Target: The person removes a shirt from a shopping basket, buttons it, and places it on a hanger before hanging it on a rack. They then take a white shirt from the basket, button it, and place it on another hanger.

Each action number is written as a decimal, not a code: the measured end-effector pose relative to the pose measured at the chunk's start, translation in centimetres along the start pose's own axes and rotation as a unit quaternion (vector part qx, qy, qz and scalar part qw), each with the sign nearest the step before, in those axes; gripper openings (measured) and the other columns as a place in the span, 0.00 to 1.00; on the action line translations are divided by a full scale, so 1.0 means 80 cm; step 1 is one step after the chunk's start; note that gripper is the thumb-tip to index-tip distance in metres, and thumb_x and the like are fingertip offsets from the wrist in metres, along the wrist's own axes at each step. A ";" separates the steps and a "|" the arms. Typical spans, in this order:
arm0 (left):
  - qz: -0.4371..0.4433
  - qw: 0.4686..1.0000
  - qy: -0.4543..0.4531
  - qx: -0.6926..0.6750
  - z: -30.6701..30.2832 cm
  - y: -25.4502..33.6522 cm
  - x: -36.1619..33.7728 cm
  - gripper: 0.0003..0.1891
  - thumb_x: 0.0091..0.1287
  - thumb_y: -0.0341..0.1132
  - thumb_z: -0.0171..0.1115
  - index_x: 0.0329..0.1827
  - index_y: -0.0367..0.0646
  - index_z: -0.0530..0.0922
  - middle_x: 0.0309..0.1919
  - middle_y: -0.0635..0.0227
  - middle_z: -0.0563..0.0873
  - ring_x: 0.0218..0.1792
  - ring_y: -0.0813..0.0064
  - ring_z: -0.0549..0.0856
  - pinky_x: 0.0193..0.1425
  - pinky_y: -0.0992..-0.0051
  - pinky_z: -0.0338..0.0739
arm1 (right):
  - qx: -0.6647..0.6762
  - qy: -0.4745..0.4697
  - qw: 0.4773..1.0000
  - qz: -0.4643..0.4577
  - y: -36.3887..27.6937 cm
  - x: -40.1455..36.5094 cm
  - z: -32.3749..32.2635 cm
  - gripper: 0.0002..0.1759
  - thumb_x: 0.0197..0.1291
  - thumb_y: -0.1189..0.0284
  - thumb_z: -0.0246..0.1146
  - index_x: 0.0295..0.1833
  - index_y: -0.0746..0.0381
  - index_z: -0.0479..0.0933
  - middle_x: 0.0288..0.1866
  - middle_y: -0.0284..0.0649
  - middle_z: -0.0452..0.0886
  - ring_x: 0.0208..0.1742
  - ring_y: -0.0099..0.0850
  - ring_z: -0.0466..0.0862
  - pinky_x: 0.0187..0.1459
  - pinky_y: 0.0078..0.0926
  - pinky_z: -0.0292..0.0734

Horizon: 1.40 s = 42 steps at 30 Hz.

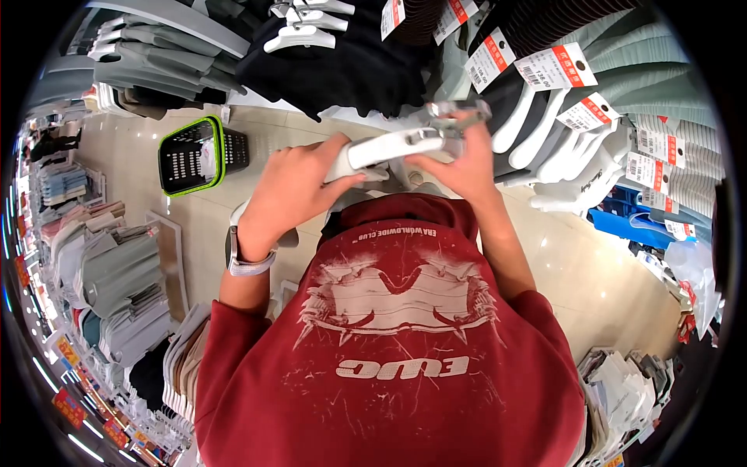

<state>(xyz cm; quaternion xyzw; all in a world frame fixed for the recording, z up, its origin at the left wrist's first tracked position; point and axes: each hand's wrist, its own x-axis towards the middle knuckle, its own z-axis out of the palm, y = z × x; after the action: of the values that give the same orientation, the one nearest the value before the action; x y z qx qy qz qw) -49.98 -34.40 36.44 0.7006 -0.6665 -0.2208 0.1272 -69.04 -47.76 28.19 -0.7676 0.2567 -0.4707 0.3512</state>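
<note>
In front of my chest, white plastic hangers are bunched together and lie roughly crosswise. My left hand, with a watch on its wrist, is closed around their left end. On the other side my right hand has its thumb and fingers closed at the right end, by the metal hooks, which are blurred. No garment shows on these hangers. Just beyond them hangs a row of black clothes on white hangers.
A black shopping basket with a green rim stands on the tiled floor to the left. At the right, striped and pale green garments hang with red-and-white price tags. More clothes racks line the left side.
</note>
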 end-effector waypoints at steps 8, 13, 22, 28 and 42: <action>-0.062 0.996 0.058 -0.038 -0.008 -0.013 -0.025 0.18 0.59 0.41 0.67 0.45 0.39 0.76 0.24 0.50 0.81 0.28 0.49 0.82 0.30 0.62 0.74 | -0.043 -0.291 0.916 0.271 0.045 -0.093 0.033 0.24 0.48 0.70 0.70 0.50 0.67 0.71 0.49 0.51 0.74 0.45 0.45 0.78 0.45 0.35 0.75; -0.079 0.993 0.056 -0.070 -0.019 -0.006 -0.040 0.18 0.57 0.40 0.68 0.45 0.39 0.76 0.25 0.50 0.81 0.28 0.49 0.82 0.30 0.65 0.74 | 0.006 -0.217 0.972 0.087 0.117 -0.087 0.097 0.27 0.49 0.72 0.68 0.57 0.62 0.71 0.53 0.52 0.75 0.50 0.46 0.79 0.49 0.36 0.75; -0.089 0.966 0.110 -0.215 -0.027 -0.038 -0.082 0.16 0.57 0.40 0.68 0.42 0.38 0.78 0.23 0.54 0.82 0.25 0.56 0.83 0.31 0.70 0.75 | 0.300 -0.143 0.869 0.366 0.115 -0.059 0.060 0.08 0.53 0.78 0.62 0.40 0.64 0.78 0.32 0.31 0.79 0.34 0.22 0.78 0.39 0.23 0.74; -0.094 0.962 0.071 -0.245 -0.043 -0.056 -0.106 0.20 0.57 0.35 0.67 0.50 0.33 0.77 0.27 0.57 0.83 0.24 0.64 0.82 0.34 0.75 0.74 | 0.385 -0.256 0.802 0.379 0.108 -0.035 -0.018 0.05 0.52 0.79 0.63 0.35 0.63 0.76 0.30 0.29 0.78 0.32 0.15 0.76 0.34 0.12 0.68; -0.110 0.978 0.133 -0.117 -0.035 -0.066 -0.078 0.18 0.57 0.40 0.69 0.44 0.36 0.79 0.22 0.53 0.81 0.20 0.56 0.80 0.26 0.68 0.72 | 0.123 -0.159 0.914 0.351 0.018 -0.046 -0.041 0.16 0.57 0.75 0.67 0.24 0.63 0.66 0.21 0.24 0.65 0.24 0.12 0.60 0.23 0.15 0.53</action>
<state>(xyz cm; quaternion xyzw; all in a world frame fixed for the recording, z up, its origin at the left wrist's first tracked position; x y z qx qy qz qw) -44.09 -28.12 37.24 0.7730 -0.5319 -0.2149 0.2709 -73.67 -46.99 26.08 -0.6434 0.3907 -0.2166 0.6217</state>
